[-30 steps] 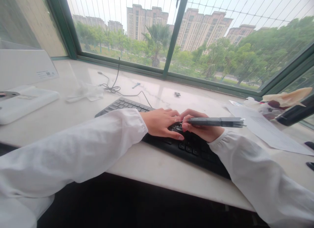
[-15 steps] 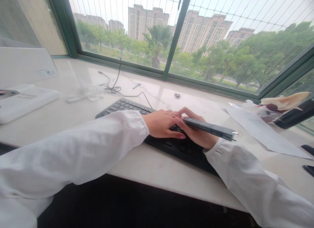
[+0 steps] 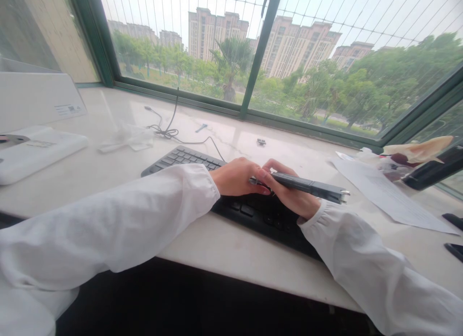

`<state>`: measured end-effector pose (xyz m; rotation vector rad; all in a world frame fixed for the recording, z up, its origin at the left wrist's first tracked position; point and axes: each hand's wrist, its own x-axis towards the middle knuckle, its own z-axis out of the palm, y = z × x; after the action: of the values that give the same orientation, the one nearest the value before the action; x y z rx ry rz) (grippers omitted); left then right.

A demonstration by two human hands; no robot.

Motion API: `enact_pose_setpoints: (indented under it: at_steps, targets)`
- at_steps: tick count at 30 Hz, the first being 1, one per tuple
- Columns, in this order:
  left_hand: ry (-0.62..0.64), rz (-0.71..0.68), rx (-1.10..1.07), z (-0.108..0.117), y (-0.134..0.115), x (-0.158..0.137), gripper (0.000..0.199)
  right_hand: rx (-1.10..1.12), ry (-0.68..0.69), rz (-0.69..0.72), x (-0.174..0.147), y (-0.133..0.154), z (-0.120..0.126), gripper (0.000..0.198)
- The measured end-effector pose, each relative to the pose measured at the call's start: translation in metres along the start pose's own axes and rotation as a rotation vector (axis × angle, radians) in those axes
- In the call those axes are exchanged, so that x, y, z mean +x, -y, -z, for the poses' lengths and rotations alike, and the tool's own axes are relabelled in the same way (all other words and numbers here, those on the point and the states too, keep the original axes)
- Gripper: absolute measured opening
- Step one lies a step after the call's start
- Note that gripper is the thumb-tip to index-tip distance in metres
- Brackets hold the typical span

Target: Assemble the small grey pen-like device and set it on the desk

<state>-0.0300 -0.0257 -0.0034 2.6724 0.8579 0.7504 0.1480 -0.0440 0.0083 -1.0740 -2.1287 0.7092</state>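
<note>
My right hand (image 3: 294, 196) is wrapped around a slim black keycap puller (image 3: 311, 185), held slantwise above the keyboard. Two short metal prongs stick out of its right end, and thin wire shows at its left end. My left hand (image 3: 235, 176) meets it there, fingers curled in and thumb close to the wire. A small dark, shiny piece shows between the left fingers, too covered to name. Beneath both hands lies a black keyboard (image 3: 181, 157) on the white counter (image 3: 202, 244); the hands and sleeves hide its middle.
Behind the keyboard are a few small dark pieces (image 3: 261, 142), a blue tool (image 3: 201, 128) and a coiled cable (image 3: 168, 132). White paper (image 3: 390, 196) lies right, near a dark phone-like object (image 3: 455, 251). A white device (image 3: 43, 147) and crumpled plastic (image 3: 126, 137) sit left. Windows rise behind.
My left hand has gone from fingers spread over the keyboard to fingers curled at the puller's wire end. The puller has risen slightly in my right hand.
</note>
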Motion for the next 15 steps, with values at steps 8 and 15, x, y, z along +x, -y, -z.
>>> enact_pose_setpoints:
  at_steps: [8, 15]
  targets:
    - [-0.054, 0.007, -0.075, 0.0008, 0.0001, -0.0002, 0.017, 0.011, -0.048, -0.005, -0.001, -0.0029, -0.002, 0.039]
    - [-0.027, 0.002, -0.037, 0.0002, -0.0009, -0.0008, 0.015, -0.037, -0.102, 0.031, -0.001, -0.0077, -0.0031, 0.036]
